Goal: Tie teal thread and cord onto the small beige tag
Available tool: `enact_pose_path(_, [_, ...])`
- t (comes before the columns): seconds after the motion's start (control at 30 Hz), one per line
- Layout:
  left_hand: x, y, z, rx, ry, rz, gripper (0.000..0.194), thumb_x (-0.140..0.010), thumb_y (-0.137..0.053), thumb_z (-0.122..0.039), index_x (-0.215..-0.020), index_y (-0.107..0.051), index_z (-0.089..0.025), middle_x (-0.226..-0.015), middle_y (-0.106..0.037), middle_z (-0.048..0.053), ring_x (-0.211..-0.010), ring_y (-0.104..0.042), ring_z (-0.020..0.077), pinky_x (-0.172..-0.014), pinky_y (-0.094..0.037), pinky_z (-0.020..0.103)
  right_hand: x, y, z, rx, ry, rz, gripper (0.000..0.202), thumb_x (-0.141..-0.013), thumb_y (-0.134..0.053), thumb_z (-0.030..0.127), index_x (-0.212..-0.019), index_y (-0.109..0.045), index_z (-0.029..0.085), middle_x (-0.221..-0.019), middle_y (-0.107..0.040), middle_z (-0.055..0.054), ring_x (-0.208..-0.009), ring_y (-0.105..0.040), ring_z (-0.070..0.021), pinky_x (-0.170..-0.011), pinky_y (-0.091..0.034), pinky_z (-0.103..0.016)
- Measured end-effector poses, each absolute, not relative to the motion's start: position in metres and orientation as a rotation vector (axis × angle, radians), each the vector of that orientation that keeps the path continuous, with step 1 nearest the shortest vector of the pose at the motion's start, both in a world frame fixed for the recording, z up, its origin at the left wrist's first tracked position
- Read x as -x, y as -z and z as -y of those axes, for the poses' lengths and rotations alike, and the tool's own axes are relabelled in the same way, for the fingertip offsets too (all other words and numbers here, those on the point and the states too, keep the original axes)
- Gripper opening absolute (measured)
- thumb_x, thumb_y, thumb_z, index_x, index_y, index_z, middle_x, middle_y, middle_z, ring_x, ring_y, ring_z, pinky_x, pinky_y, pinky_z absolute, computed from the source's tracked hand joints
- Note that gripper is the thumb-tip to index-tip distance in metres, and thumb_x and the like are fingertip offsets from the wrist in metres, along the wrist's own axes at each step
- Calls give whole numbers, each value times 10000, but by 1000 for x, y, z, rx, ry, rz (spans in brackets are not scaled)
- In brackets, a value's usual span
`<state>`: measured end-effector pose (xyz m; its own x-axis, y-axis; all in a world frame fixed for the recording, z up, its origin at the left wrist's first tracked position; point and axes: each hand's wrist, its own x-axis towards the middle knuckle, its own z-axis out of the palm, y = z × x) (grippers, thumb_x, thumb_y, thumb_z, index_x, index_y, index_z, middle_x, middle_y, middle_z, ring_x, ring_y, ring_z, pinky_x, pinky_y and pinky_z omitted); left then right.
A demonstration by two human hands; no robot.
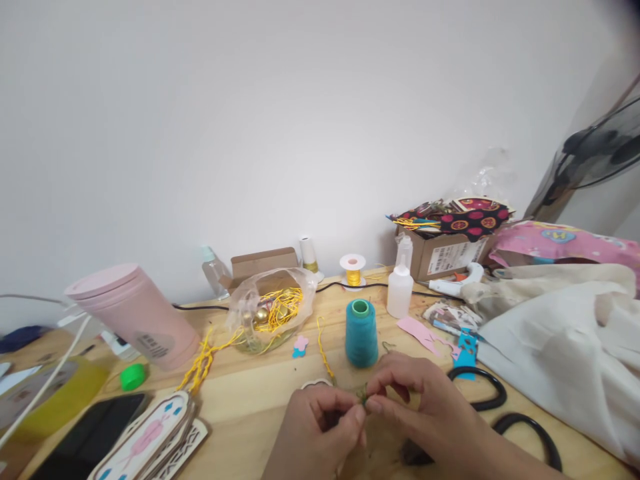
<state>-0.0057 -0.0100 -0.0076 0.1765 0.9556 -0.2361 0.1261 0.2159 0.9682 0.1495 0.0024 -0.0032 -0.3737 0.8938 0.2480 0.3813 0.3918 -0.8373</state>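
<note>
My left hand and my right hand meet low in the middle of the view, fingertips pinched together on a small olive-green strand. It looks like thread or thin cord, but most of it is hidden by the fingers. Just beyond them stands a cone of teal thread. A twisted yellow cord lies behind my left hand, near a pale rounded edge that the hand partly covers. Black-handled scissors rest beside and partly under my right forearm.
Leftward are a pink tumbler, a phone, stacked wooden tags and a tape roll. Behind sit a plastic bag of yellow cords, a yellow spool and a white squeeze bottle. White cloth spreads rightward, below a filled cardboard box.
</note>
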Motion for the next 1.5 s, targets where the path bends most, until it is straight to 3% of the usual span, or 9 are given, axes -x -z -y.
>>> enact_pose_path(0.17, [8, 6, 9, -1182, -834, -1258, 261, -662, -554, -327, -465, -543, -156, -301, -361, -85, -281, -252, 42, -313, -161, 184, -150, 4, -4, 1119, -910, 1930, 82, -745, -573, 207, -689, -621, 171, -642, -566, 5, -573, -475, -116, -500, -364, -211])
enact_pose_path(0.37, [11, -4, 6, -1289, -864, -1376, 273, -670, -518, -330, -469, -541, -147, -377, -403, -57, -372, -341, 77, -399, -264, 200, -149, 6, -2, 981, -556, 2074, 106, -746, -526, 133, -748, -616, 189, -785, -598, -41, -740, -532, -158, -654, -417, -265])
enact_pose_path(0.63, [7, -5, 6, -1333, -891, -1356, 280, -687, -503, -326, -461, -498, -160, -409, -355, -62, -425, -316, 90, -437, -241, 211, -143, 8, 2, 1009, -311, 2207, 169, -788, -441, 139, -704, -583, 173, -644, -625, -38, -616, -531, -150, -554, -391, -243])
enact_pose_path(0.87, [9, -4, 7, -1272, -912, -1247, 279, -680, -539, -344, -473, -508, -159, -433, -384, -60, -446, -333, 92, -449, -260, 210, -147, 5, 2, 1000, -553, 2139, 139, -777, -494, 177, -723, -620, 195, -658, -633, -15, -637, -532, -145, -604, -391, -253])
enact_pose_path(1.13, [10, -2, 7, -1224, -840, -1225, 290, -683, -551, -365, -482, -521, -158, -392, -392, -60, -401, -321, 82, -411, -232, 210, -153, -5, -4, 1025, -1059, 1846, 305, -824, -466, 328, -652, -642, 148, -671, -612, -39, -653, -539, -155, -592, -413, -244])
enact_pose_path(1.27, [10, -3, 8, -1191, -903, -1215, 279, -649, -592, -365, -486, -546, -143, -404, -401, -60, -407, -329, 75, -417, -240, 202, -156, -9, -6, 963, -1142, 1776, 349, -835, -437, 380, -673, -660, 165, -669, -611, -20, -662, -547, -150, -623, -422, -246])
enact_pose_path(1.5, [9, 4, 8, -1227, -898, -1205, 218, -648, -595, -329, -552, -626, -135, -402, -391, -62, -398, -307, 74, -400, -215, 205, -156, -3, -10, 920, -1210, 1757, 221, -749, -577, 360, -709, -701, 181, -666, -617, -27, -630, -533, -143, -570, -419, -243])
